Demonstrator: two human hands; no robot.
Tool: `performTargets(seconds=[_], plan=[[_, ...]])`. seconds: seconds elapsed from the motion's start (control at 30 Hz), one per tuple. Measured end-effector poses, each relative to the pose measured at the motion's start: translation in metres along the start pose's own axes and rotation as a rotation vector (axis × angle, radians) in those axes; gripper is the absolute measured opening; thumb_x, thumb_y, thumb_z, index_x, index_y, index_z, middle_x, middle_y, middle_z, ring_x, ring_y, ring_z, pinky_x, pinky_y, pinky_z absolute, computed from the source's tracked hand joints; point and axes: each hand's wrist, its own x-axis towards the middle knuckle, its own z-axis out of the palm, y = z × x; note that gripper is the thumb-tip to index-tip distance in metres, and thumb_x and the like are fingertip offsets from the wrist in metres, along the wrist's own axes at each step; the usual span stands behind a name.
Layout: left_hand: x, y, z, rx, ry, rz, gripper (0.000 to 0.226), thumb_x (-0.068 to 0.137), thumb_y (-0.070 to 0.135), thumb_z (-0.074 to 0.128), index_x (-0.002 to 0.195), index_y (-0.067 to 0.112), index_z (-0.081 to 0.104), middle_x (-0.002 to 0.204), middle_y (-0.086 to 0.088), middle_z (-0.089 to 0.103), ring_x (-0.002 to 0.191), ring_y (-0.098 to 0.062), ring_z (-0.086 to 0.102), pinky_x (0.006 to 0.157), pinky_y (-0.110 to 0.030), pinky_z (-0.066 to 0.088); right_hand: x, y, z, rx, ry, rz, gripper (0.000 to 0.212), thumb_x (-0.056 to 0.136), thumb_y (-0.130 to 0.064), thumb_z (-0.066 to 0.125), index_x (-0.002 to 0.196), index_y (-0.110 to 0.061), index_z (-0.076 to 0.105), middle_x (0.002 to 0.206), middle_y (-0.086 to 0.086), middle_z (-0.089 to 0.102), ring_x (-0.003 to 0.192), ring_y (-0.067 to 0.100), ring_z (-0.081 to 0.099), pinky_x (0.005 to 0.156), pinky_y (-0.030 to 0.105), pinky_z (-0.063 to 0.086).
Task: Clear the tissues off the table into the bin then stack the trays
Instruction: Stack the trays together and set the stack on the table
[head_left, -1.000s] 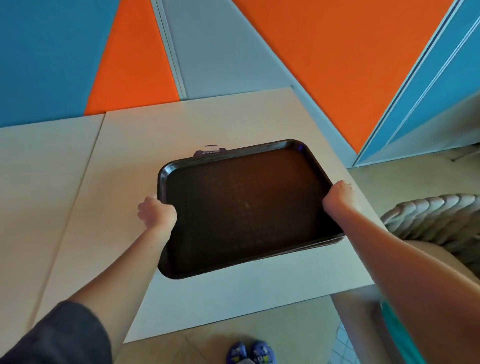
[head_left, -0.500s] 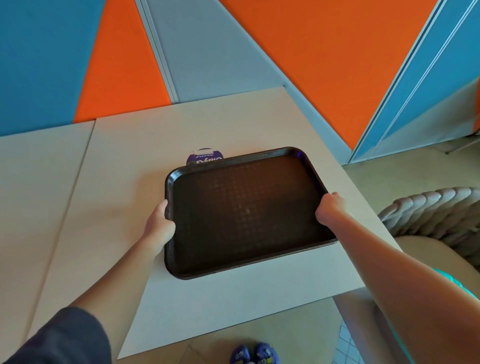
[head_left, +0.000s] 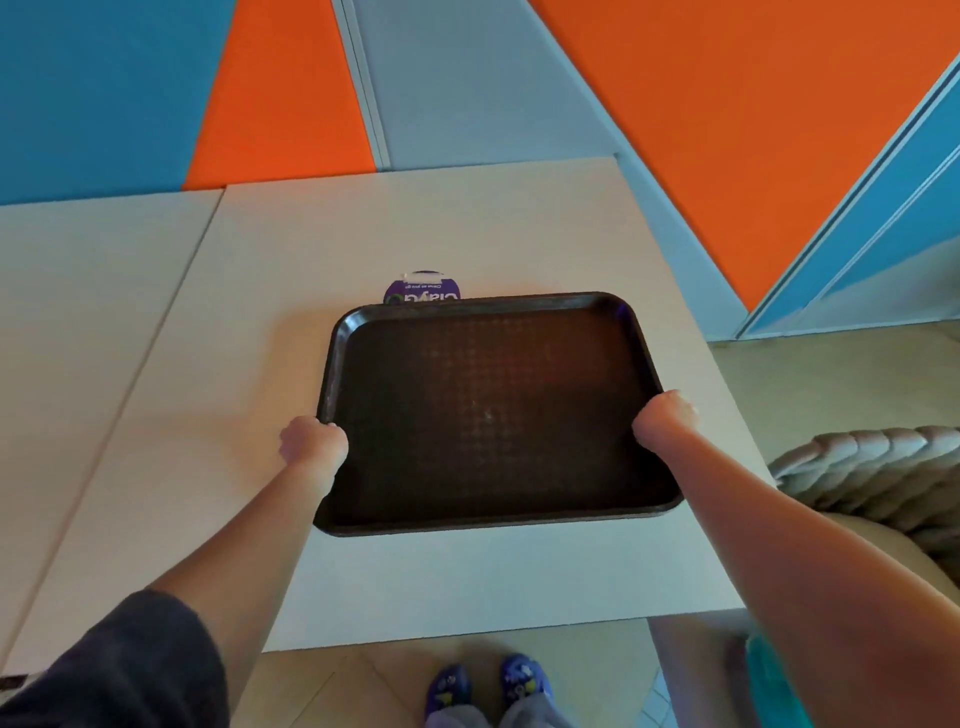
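Fingers of both hands are curled round the side rims of a dark brown tray (head_left: 493, 410): the left hand (head_left: 313, 441) is clamped on the left rim, the right hand (head_left: 662, 415) on the right rim. The tray is rectangular with rounded corners, a raised lip and a fine waffle-textured bed, and is seen at the centre of the frame over a pale, matte surface (head_left: 467, 223). A round purple sticker (head_left: 422, 290) is partly covered by the tray's far edge. A thick braided grey cushion (head_left: 878, 467) is seen at right.
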Motion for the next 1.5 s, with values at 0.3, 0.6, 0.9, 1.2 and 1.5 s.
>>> performTargets(seconds=[0.3,0.6,0.9,1.2,1.5], plan=[[-0.006,-0.003,-0.036,-0.073,0.146,-0.039,0.035,0.095,0.018,0.048,0.121,-0.004,0.053,0.12,-0.024,0.056,0.109,-0.042,0.055,0.088,-0.046,0.047,-0.004,-0.031,-0.024,0.004,0.079,-0.123,0.056,0.091,-0.008,0.049,0.139,0.011,0.027,0.142,0.022,0.038,0.132,0.034,0.041,0.107,0.038,0.037],[0.01,-0.03,-0.095,-0.204,0.241,-0.062,0.032,0.095,0.016,0.047,0.117,-0.003,0.058,0.113,-0.025,0.059,0.104,-0.043,0.056,0.084,-0.044,0.046,-0.033,-0.098,-0.037,0.108,0.145,-0.251,0.053,0.093,-0.009,0.047,0.137,0.012,0.027,0.139,0.026,0.041,0.131,0.037,0.042,0.107,0.04,0.037],[0.089,-0.084,-0.16,-0.278,0.244,-0.082,0.033,0.095,0.018,0.045,0.12,-0.001,0.056,0.113,-0.022,0.059,0.1,-0.041,0.058,0.085,-0.047,0.05,-0.083,-0.202,-0.012,0.159,0.14,-0.291,0.052,0.092,-0.01,0.049,0.135,0.012,0.03,0.137,0.026,0.043,0.129,0.038,0.044,0.104,0.04,0.04],[0.21,-0.136,-0.261,-0.289,0.251,-0.014,0.03,0.095,0.019,0.046,0.117,0.002,0.059,0.113,-0.02,0.058,0.103,-0.038,0.058,0.086,-0.045,0.049,-0.157,-0.335,0.047,0.271,0.143,-0.233,0.052,0.092,-0.008,0.047,0.138,0.008,0.029,0.136,0.027,0.044,0.127,0.041,0.044,0.102,0.043,0.041],[0.296,-0.187,-0.341,-0.315,0.241,-0.009,0.028,0.094,0.015,0.047,0.113,0.001,0.06,0.106,-0.02,0.061,0.094,-0.037,0.06,0.073,-0.041,0.048,-0.211,-0.447,0.073,0.216,0.154,-0.324,0.047,0.093,-0.01,0.046,0.133,0.013,0.034,0.134,0.027,0.046,0.126,0.039,0.045,0.102,0.041,0.041]])
